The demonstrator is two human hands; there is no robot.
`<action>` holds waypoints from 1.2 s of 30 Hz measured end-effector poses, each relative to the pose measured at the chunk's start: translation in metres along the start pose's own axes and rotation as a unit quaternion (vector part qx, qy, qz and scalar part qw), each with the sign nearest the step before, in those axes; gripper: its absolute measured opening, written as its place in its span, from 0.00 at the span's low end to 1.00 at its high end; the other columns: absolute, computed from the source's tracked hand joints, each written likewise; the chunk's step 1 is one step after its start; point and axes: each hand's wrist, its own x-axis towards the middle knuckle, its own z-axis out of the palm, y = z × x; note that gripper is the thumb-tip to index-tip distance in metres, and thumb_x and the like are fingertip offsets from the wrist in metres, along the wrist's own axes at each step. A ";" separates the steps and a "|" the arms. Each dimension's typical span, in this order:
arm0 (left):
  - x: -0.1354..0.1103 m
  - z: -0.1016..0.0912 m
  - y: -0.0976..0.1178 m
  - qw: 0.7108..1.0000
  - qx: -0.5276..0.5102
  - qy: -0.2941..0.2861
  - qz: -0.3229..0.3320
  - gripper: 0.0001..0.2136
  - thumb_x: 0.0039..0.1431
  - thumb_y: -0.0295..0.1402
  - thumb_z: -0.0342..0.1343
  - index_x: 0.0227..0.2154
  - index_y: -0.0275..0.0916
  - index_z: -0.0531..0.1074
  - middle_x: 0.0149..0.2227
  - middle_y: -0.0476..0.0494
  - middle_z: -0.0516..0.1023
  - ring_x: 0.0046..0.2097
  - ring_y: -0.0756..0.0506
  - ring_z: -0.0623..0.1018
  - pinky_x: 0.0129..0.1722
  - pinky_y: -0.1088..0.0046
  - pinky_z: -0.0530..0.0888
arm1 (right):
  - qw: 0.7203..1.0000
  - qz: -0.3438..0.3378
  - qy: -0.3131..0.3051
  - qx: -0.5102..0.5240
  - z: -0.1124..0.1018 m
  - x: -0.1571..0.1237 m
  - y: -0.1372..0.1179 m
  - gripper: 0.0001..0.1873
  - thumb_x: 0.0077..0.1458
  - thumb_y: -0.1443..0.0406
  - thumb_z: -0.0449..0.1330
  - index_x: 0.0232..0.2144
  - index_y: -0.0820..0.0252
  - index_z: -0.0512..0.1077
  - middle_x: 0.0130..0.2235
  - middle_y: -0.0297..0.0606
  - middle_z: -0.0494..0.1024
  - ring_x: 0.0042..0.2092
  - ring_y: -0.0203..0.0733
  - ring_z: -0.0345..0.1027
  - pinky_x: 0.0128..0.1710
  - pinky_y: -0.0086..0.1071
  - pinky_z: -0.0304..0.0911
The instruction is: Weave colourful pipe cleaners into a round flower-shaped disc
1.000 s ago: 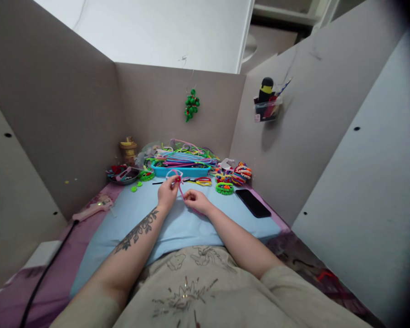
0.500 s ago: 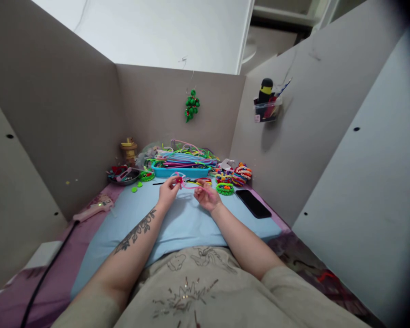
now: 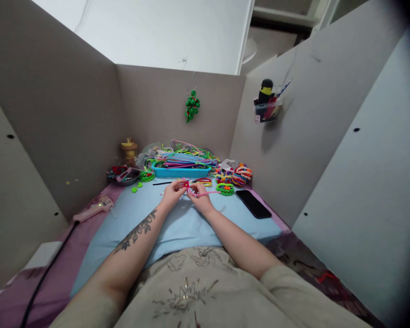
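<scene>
Between my hands, over the blue cloth [image 3: 146, 232], is a small pink and red piece [image 3: 186, 185] of fuzzy craft stem. My left hand [image 3: 172, 192] pinches it from the left side. My right hand [image 3: 201, 199] is closed at its right side, with the fingers against a pink pipe cleaner [image 3: 210, 192] whose free end sticks out to the right. Fingertips of both hands nearly meet, so the exact hold on the small piece is partly hidden. Behind my right hand lie scissors [image 3: 205, 182] with red and yellow handles.
A blue tray [image 3: 181, 173] heaped with colourful pipe cleaners stands at the back. To the right are a green woven piece [image 3: 224, 189], a striped bundle [image 3: 242, 175] and a phone [image 3: 253, 203]. A pink glue gun [image 3: 94, 209] and a dark bowl [image 3: 123, 180] sit left.
My right hand has moved left and inward to meet the piece, its fingers turning over. My left hand has shifted slightly right. The pink stem now trails out to the right.
</scene>
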 end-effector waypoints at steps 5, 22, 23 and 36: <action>-0.001 0.003 0.000 0.999 0.019 -0.027 0.010 0.19 0.47 0.36 0.61 0.43 0.33 0.72 0.38 0.37 0.80 0.37 0.44 0.78 0.34 0.71 0.73 | 0.998 -0.017 0.025 -0.048 -0.002 0.002 0.002 0.06 0.44 0.62 0.60 0.27 0.57 0.70 0.32 0.35 0.67 0.31 0.37 0.59 0.32 0.32 0.60; -0.008 0.004 0.007 0.986 0.142 -0.059 0.066 0.14 0.50 0.33 0.58 0.41 0.37 0.75 0.32 0.44 0.80 0.28 0.50 0.73 0.28 0.74 0.68 | 0.999 0.010 0.011 -0.029 -0.014 0.008 0.010 0.12 0.42 0.59 0.62 0.17 0.58 0.68 0.23 0.32 0.68 0.29 0.38 0.61 0.33 0.33 0.59; -0.008 0.004 0.006 0.985 0.147 -0.059 0.068 0.14 0.50 0.33 0.58 0.41 0.37 0.75 0.32 0.44 0.80 0.28 0.49 0.73 0.28 0.74 0.68 | 0.999 0.014 0.009 -0.028 -0.014 0.008 0.011 0.12 0.43 0.59 0.62 0.16 0.59 0.68 0.22 0.32 0.68 0.29 0.38 0.61 0.33 0.33 0.59; -0.010 -0.003 0.007 0.964 0.229 -0.079 0.110 0.14 0.52 0.28 0.53 0.42 0.40 0.75 0.38 0.44 0.79 0.34 0.47 0.75 0.34 0.73 0.70 | 0.997 -0.005 0.024 -0.071 -0.008 0.003 0.006 0.09 0.42 0.64 0.62 0.31 0.58 0.72 0.31 0.33 0.67 0.30 0.36 0.59 0.31 0.31 0.59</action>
